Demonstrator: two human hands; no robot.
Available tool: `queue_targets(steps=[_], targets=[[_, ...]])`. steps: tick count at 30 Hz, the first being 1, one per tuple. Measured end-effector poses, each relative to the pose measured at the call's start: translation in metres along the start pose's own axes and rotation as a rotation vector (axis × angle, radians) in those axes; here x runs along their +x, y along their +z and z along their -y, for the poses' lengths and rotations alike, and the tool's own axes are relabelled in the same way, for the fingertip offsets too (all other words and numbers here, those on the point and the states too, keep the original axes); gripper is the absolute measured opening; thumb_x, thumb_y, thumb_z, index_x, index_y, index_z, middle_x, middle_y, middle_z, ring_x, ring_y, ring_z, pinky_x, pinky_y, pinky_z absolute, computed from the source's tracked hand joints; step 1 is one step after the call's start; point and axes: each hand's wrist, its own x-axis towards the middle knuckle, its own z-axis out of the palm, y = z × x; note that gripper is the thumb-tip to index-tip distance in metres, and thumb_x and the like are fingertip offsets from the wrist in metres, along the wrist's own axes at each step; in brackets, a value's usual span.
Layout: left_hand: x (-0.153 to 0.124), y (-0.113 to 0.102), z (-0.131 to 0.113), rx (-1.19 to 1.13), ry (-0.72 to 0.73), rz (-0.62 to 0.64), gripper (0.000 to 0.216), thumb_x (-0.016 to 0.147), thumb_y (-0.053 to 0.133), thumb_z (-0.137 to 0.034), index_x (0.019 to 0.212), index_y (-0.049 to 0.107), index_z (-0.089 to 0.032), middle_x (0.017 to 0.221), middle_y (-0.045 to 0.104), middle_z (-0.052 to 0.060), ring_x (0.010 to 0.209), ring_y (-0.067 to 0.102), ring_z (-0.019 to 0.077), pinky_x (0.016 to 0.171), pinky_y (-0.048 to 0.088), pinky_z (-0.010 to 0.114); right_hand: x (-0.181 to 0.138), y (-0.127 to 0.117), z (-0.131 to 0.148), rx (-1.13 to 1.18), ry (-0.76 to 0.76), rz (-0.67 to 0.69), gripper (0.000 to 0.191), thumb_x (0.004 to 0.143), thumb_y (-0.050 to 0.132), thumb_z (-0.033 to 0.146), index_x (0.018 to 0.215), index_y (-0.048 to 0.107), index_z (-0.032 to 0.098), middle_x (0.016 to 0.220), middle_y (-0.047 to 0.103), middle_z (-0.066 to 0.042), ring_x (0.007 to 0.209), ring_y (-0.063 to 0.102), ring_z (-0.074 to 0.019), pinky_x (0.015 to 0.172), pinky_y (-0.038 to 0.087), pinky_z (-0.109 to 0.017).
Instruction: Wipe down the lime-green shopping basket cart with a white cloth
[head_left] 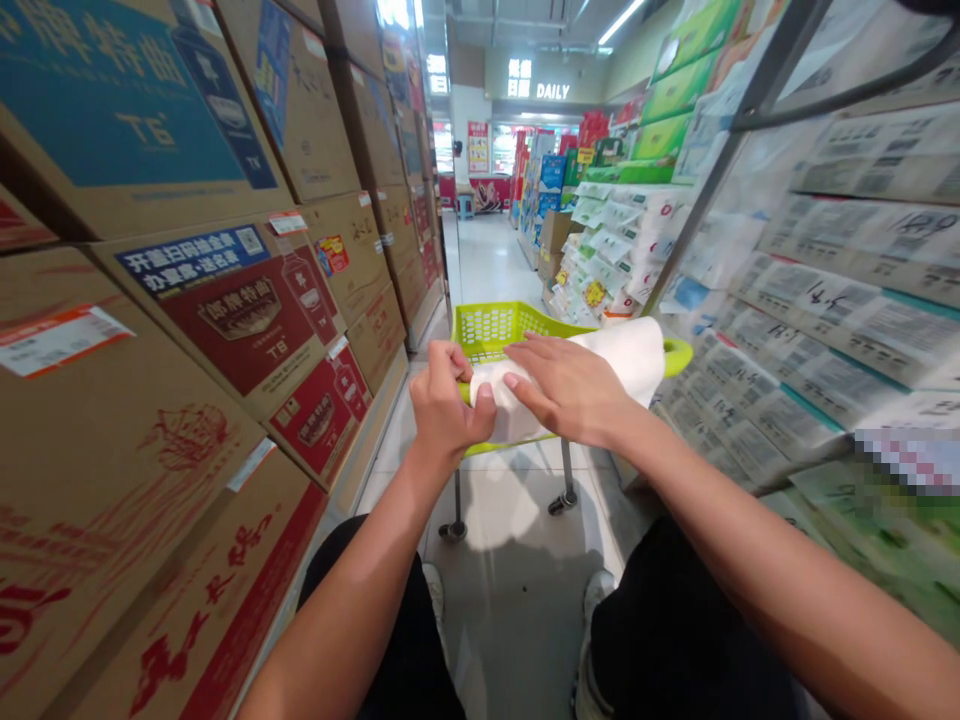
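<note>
A lime-green shopping cart (491, 325) stands in the aisle just in front of me. Across its near rim and handle lies a white cloth or paper sheet (630, 355). My left hand (444, 398) is closed, pinching the sheet's near left corner against the cart's handle. My right hand (570, 385) lies flat on top of the sheet with its fingers stretched out toward the left. My knees in dark trousers show at the bottom.
Stacked brown cartons with red and blue labels (225, 320) wall the left side. On the right stand shelves of packaged paper goods (840, 300) behind a metal frame. The tiled aisle floor (487, 260) runs ahead to more displays.
</note>
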Motion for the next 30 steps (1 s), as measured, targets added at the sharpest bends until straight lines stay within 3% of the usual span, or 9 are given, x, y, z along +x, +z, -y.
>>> queue_targets(steps=[3, 6, 9, 11, 15, 17, 21, 26, 30], targets=[[-0.006, 0.003, 0.005, 0.003, -0.027, -0.05, 0.03, 0.092, 0.041, -0.055, 0.097, 0.038, -0.026, 0.077, 0.051, -0.001, 0.058, 0.058, 0.0172, 0.058, 0.044, 0.032, 0.018, -0.004, 0.008, 0.062, 0.041, 0.071, 0.075, 0.109, 0.016, 0.064, 0.135, 0.067, 0.016, 0.144, 0.068, -0.017, 0.14, 0.057, -0.0324, 0.115, 0.042, -0.047], [-0.013, 0.005, 0.012, -0.003, -0.031, -0.075, 0.029, 0.094, 0.038, -0.055, 0.096, 0.037, -0.026, 0.074, 0.053, -0.001, 0.06, 0.062, 0.0187, 0.06, 0.048, 0.033, 0.026, -0.012, -0.018, 0.112, 0.148, 0.131, 0.081, 0.107, 0.013, 0.071, 0.131, 0.07, 0.018, 0.14, 0.07, -0.017, 0.134, 0.062, -0.0329, 0.109, 0.047, -0.048], [-0.017, 0.002, 0.014, -0.045, 0.012, -0.071, 0.023, 0.092, 0.045, -0.047, 0.099, 0.038, -0.026, 0.073, 0.056, -0.002, 0.06, 0.063, 0.0187, 0.059, 0.048, 0.032, 0.014, -0.018, -0.049, 0.119, 0.204, 0.152, 0.081, 0.107, 0.014, 0.071, 0.136, 0.068, 0.019, 0.147, 0.066, -0.016, 0.145, 0.054, -0.0351, 0.116, 0.043, -0.054], [-0.018, -0.004, 0.012, -0.034, 0.016, -0.084, 0.021, 0.09, 0.048, -0.042, 0.1, 0.04, -0.026, 0.073, 0.056, -0.002, 0.059, 0.063, 0.0185, 0.058, 0.046, 0.032, -0.002, -0.018, -0.055, 0.087, 0.174, 0.107, 0.078, 0.107, 0.019, 0.068, 0.146, 0.062, 0.016, 0.156, 0.059, -0.017, 0.155, 0.042, -0.0363, 0.122, 0.037, -0.057], [-0.016, -0.014, 0.004, 0.049, -0.047, -0.1, 0.018, 0.089, 0.047, -0.042, 0.095, 0.039, -0.027, 0.07, 0.053, -0.003, 0.057, 0.06, 0.0181, 0.057, 0.046, 0.033, -0.026, -0.011, -0.021, 0.042, 0.043, -0.001, 0.085, 0.107, 0.025, 0.067, 0.159, 0.048, 0.004, 0.164, 0.047, -0.022, 0.16, 0.031, -0.0368, 0.128, 0.03, -0.056], [-0.015, -0.015, -0.001, 0.035, -0.003, -0.108, 0.018, 0.089, 0.047, -0.042, 0.091, 0.037, -0.027, 0.069, 0.051, -0.003, 0.056, 0.059, 0.0171, 0.056, 0.045, 0.032, -0.023, -0.008, 0.005, 0.051, -0.032, -0.012, 0.083, 0.108, 0.025, 0.066, 0.159, 0.048, 0.005, 0.165, 0.046, -0.019, 0.161, 0.03, -0.0342, 0.13, 0.029, -0.051], [-0.014, -0.011, -0.007, -0.025, 0.082, -0.105, 0.017, 0.088, 0.047, -0.039, 0.086, 0.035, -0.027, 0.068, 0.047, -0.003, 0.056, 0.058, 0.0167, 0.055, 0.045, 0.031, 0.012, -0.01, 0.026, 0.099, 0.057, 0.14, 0.085, 0.107, 0.024, 0.07, 0.155, 0.055, 0.008, 0.16, 0.053, -0.02, 0.154, 0.044, -0.0361, 0.125, 0.036, -0.051], [-0.011, -0.011, -0.003, 0.099, 0.066, -0.056, 0.02, 0.082, 0.052, -0.033, 0.081, 0.033, -0.028, 0.064, 0.048, -0.002, 0.055, 0.055, 0.0176, 0.055, 0.041, 0.032, 0.032, -0.018, -0.019, 0.115, 0.204, 0.257, 0.087, 0.105, 0.015, 0.076, 0.152, 0.06, 0.018, 0.159, 0.056, -0.016, 0.15, 0.05, -0.0363, 0.121, 0.04, -0.052], [-0.006, -0.015, -0.002, 0.144, 0.073, -0.074, 0.02, 0.077, 0.055, -0.028, 0.08, 0.035, -0.027, 0.064, 0.047, -0.003, 0.053, 0.047, 0.0166, 0.056, 0.037, 0.031, -0.002, -0.015, -0.036, 0.026, 0.101, 0.1, 0.079, 0.108, 0.023, 0.069, 0.153, 0.058, 0.014, 0.159, 0.056, -0.017, 0.156, 0.04, -0.0354, 0.123, 0.038, -0.055]])
